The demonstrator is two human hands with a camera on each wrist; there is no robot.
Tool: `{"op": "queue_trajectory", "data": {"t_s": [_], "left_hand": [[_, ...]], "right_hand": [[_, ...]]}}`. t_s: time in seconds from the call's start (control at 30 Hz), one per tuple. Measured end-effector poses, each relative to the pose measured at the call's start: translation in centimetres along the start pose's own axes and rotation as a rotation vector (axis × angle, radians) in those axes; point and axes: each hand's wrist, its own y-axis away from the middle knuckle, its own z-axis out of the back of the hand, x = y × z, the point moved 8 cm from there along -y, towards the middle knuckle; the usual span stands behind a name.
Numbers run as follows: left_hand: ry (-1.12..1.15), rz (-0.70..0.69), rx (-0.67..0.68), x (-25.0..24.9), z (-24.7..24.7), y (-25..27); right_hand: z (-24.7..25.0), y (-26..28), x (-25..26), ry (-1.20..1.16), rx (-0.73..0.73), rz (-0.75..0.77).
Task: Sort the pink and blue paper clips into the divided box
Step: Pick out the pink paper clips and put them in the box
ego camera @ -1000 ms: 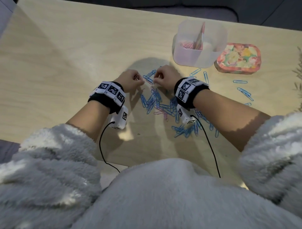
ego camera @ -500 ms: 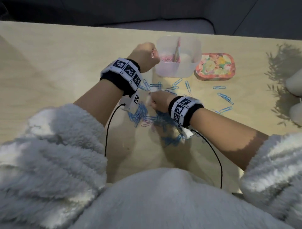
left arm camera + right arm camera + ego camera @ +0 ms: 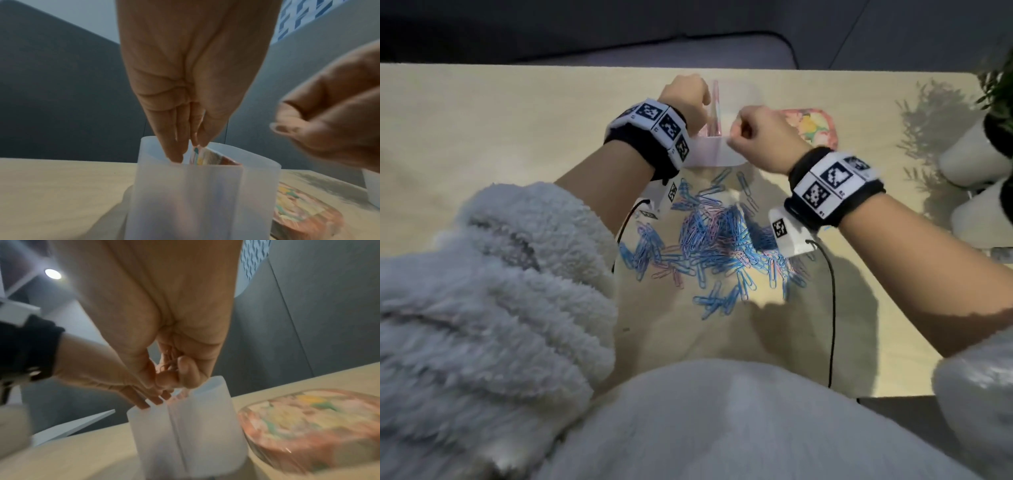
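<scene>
The frosted divided box [image 3: 722, 154] stands at the far side of the table, with a patterned divider [image 3: 715, 109] down its middle. My left hand [image 3: 685, 96] is over its left compartment. In the left wrist view its straight fingers [image 3: 176, 146] dip past the rim of the box [image 3: 185, 203], and I see no clip in them. My right hand [image 3: 736, 135] hovers over the right half. The right wrist view shows that hand [image 3: 170, 374] curled round a few thin paper clips [image 3: 168, 363] that look pink. A mixed pile of pink and blue clips [image 3: 715, 240] lies nearer me.
A floral tin [image 3: 815, 126] sits just right of the box, also seen close by in the right wrist view as the tin [image 3: 308, 426]. White plant pots [image 3: 976, 154] stand at the table's right edge. Black cables [image 3: 832, 308] trail from both wristbands across the table.
My right hand has lifted from the pile to the box's right half. My left hand has gone from beside the box to over its left compartment. The head view has moved closer.
</scene>
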Motion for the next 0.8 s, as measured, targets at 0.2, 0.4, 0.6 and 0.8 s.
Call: {"op": "queue_trajectory", "data": {"t_s": [0.2,0.4,0.6,0.8], "left_hand": [[0.303,-0.029,-0.255,4.2,2.7,3.8],[0.153,0.070,-0.184,12.0,0.0,8.6],[0.155,0.232,-0.090,17.1,-3.7,11.2],[0.212,0.321,-0.082,17.3,-5.3,11.2]], "right_hand": [[-1.1,-4.9,3.7,0.121,-0.008,0.065],[-4.6,-6.5,4.2,0.309,0.134,0.090],[-5.0,-2.4,7.4,0.260,-0.133,0.277],[-15.8,0.3,7.8,0.455,0.371,0.404]]}}
